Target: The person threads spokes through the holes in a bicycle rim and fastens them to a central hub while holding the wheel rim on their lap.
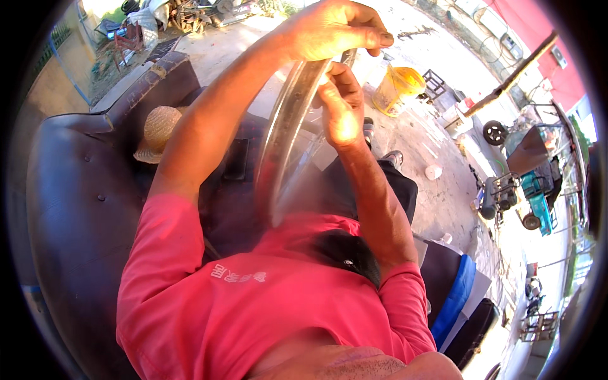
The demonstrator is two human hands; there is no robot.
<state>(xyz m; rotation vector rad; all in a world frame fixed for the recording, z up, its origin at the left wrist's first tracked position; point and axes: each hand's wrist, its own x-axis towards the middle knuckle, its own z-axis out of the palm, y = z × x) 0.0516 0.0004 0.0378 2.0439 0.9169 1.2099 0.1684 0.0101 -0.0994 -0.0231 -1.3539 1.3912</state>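
A narrow metal wheel rim (pixel 289 114), curved and shiny, stands on edge in front of my chest; its lower part is blurred. My left hand (pixel 339 31) lies over the top of the rim, its fingers bent and closed around it. Whether the fingertips also pinch something small cannot be made out. Just below, my right hand (pixel 344 104) grips the rim from the right, with the thumb near the metal and the fingers curled. Part of the rim's far side is hidden behind this hand.
I sit on a dark leather sofa (pixel 82 190) with a straw hat (pixel 159 131) and a dark phone-like slab (pixel 236 159) on it. A yellow bucket (pixel 396 92) stands on the concrete ahead. A loose wheel (pixel 494 132) and a teal cart-like vehicle (pixel 537 202) are farther right.
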